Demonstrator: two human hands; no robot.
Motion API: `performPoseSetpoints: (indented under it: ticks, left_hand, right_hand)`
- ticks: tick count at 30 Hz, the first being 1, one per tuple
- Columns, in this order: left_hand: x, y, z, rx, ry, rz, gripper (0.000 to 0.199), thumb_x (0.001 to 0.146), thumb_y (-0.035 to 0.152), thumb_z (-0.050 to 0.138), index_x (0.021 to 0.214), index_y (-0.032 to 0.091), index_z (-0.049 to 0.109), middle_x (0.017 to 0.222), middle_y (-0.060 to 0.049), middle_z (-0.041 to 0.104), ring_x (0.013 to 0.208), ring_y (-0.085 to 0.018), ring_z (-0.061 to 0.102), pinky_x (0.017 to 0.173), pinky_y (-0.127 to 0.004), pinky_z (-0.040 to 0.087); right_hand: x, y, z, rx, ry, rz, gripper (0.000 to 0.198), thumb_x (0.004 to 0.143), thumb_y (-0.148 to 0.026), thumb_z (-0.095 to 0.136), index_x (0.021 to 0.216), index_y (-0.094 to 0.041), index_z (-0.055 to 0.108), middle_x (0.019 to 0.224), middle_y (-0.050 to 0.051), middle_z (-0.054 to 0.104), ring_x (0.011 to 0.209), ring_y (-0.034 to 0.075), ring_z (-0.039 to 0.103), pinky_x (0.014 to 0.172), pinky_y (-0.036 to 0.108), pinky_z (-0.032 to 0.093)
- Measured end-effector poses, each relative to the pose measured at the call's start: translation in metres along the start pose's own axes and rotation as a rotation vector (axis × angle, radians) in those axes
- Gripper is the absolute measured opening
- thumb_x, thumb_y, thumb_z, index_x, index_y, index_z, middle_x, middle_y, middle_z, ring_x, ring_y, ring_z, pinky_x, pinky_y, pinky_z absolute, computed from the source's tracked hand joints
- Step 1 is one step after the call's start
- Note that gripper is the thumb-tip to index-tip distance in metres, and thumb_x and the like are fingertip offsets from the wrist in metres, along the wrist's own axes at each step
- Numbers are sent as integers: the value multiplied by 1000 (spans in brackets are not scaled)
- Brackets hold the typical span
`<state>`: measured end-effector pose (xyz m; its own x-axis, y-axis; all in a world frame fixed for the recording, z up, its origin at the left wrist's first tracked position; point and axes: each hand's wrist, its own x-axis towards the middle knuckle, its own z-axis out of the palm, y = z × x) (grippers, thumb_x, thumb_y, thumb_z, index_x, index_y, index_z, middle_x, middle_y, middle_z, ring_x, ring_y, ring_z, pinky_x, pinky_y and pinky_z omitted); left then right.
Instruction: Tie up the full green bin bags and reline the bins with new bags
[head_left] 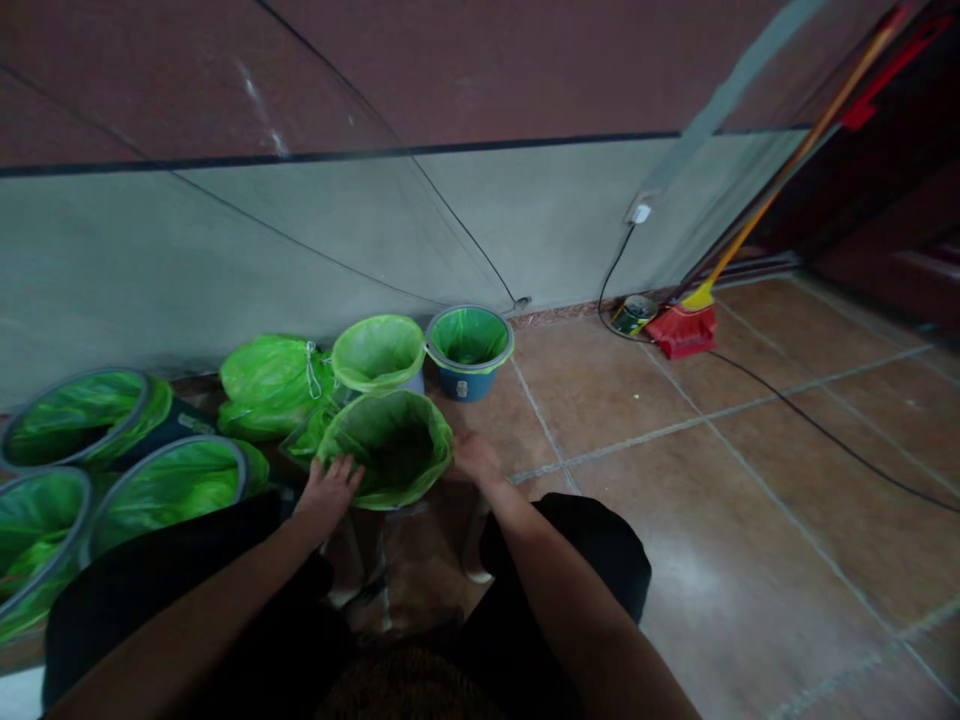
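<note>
In front of me stands a bin lined with a translucent green bag, its wide mouth facing up and dark inside. My left hand rests against the bag's near left rim with the fingers spread. At the right edge of the same bag is my right hand, its fingers drawn in at the rim; they are blurred and partly hidden. Just behind stands a pale bin with a green liner. To its right is a blue bucket, also lined in green.
A bundled green bag with white drawstrings lies by the wall. Several lined bins stand or lean at left. A red broom and a tin sit near a plugged-in black cable crossing the tiled floor.
</note>
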<state>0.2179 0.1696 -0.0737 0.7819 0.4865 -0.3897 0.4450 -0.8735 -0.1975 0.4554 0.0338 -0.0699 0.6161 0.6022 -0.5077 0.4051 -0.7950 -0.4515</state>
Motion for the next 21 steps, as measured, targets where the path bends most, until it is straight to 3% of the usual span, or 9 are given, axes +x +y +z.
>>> performPoseSetpoints:
  ticks: [4,8,12,17,21]
  left_hand:
    - [-2,18,-23,-78,31,-178,70,75,2,42,144,16,43,152,-19,39,139,-34,35,107,-58,28]
    - [-1,74,-35,-373,169,-72,50,85,13,43,135,14,49,137,-14,55,126,-23,50,109,-35,35]
    - [15,119,-38,-465,137,-45,32,91,19,42,119,13,57,119,-13,64,113,-22,58,101,-32,42]
    - [34,127,-34,-360,-49,-94,32,93,11,35,115,13,58,113,-15,66,107,-21,63,90,-31,48]
    - [39,123,-28,-326,-115,-84,34,93,10,33,112,12,60,107,-14,69,100,-22,67,82,-32,51]
  right_hand:
    - [-2,-4,-2,-1,10,22,33,93,-27,47,111,-10,68,111,21,70,106,30,67,83,35,52]
    - [4,-5,11,-6,41,1,36,93,-34,48,109,-10,70,111,20,70,106,30,67,85,35,52]
    - [15,-3,24,-6,50,4,39,89,-38,54,112,-10,69,112,18,70,106,30,66,84,35,53]
    - [22,-2,30,29,57,29,28,87,-25,53,104,-15,74,107,14,73,102,25,68,80,29,52]
    - [30,-1,32,140,99,7,27,88,-28,54,101,-19,76,100,10,75,96,21,70,77,23,51]
